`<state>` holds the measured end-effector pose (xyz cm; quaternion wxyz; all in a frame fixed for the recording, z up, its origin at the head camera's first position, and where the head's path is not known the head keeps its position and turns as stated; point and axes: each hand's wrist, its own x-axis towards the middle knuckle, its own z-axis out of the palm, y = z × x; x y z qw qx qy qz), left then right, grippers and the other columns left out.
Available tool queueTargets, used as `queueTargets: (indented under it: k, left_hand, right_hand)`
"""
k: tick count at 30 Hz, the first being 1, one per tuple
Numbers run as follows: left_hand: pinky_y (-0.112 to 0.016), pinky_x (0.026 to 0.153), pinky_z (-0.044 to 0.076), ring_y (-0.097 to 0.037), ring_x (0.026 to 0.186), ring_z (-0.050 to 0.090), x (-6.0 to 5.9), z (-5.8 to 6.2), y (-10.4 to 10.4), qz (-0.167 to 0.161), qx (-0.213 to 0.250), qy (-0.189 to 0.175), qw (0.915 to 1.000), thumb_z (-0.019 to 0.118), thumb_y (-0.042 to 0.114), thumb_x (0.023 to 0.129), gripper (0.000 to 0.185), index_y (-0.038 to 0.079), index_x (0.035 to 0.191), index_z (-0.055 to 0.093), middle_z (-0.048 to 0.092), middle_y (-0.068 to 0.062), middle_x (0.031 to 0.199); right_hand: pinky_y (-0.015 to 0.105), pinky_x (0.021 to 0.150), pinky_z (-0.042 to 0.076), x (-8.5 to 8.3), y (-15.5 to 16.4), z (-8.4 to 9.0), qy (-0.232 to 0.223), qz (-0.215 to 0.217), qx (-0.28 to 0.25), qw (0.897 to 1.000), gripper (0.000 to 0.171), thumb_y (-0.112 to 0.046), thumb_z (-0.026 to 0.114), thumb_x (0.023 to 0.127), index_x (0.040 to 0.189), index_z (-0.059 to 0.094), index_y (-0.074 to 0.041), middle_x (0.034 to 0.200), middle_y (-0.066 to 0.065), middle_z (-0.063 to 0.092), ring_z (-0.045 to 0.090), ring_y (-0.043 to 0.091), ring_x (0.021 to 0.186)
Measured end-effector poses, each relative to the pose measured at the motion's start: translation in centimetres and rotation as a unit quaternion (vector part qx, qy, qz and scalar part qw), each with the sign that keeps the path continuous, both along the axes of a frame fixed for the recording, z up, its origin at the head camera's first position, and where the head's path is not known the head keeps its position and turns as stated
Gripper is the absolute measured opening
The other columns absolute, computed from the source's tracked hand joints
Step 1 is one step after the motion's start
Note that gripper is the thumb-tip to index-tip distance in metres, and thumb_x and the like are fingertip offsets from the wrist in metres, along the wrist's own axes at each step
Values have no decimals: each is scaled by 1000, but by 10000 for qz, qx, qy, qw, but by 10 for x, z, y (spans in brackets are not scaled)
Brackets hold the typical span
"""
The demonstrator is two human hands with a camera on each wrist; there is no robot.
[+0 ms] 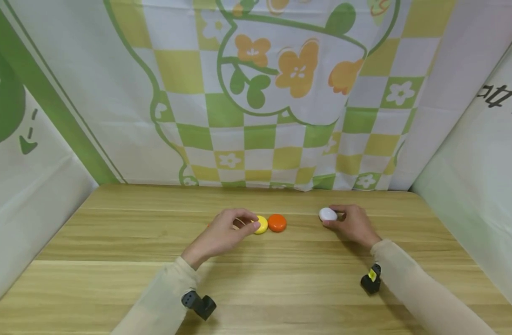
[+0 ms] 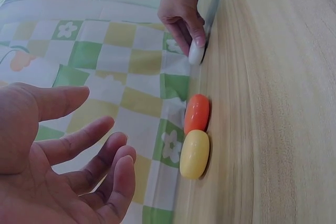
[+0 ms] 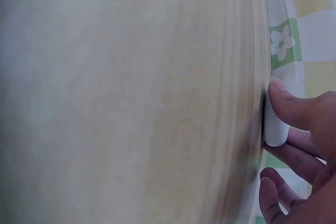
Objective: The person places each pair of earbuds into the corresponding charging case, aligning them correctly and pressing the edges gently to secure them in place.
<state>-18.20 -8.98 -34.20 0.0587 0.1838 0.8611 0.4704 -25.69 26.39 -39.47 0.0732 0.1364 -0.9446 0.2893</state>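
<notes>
Green-and-yellow checked cloth with orange flowers hangs behind a wooden table [image 1: 256, 279], and on it a yellow disc [image 1: 261, 224] and an orange disc [image 1: 277, 223] lie touching, side by side. The left hand [image 1: 222, 234] hovers just beside the yellow one, fingers loosely spread and holding nothing, as the left wrist view shows. Well apart to the right, the right hand [image 1: 352, 224] pinches a white disc [image 1: 327, 214] resting on the wood. By my reckoning two pieces are lined up and the white one is not yet with them.
</notes>
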Motion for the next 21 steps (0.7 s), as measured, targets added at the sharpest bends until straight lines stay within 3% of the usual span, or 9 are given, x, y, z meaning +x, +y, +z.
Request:
queueTargets:
  k: [13, 21]
  left_hand:
    - [-37, 87, 52, -21, 99, 61, -1, 0, -6, -48, 32, 90, 9999, 63, 26, 102, 30, 4, 120, 70, 67, -3, 110]
    - [-39, 90, 51, -20, 99, 61, -1, -2, -10, -10, 58, 164, 9998, 63, 23, 102, 28, 3, 120, 70, 69, -3, 109]
  right_hand:
    - [44, 77, 51, -1, 0, 0, -60, -84, -17, 9999, 61, -27, 88, 81, 127, 66, 6, 106, 21, 72, 66, 29, 89]
    - [53, 87, 52, 0, -12, 10, 153, 128, 47, 9998, 61, -23, 88, 81, 128, 64, 8, 123, 24, 67, 65, 42, 105]
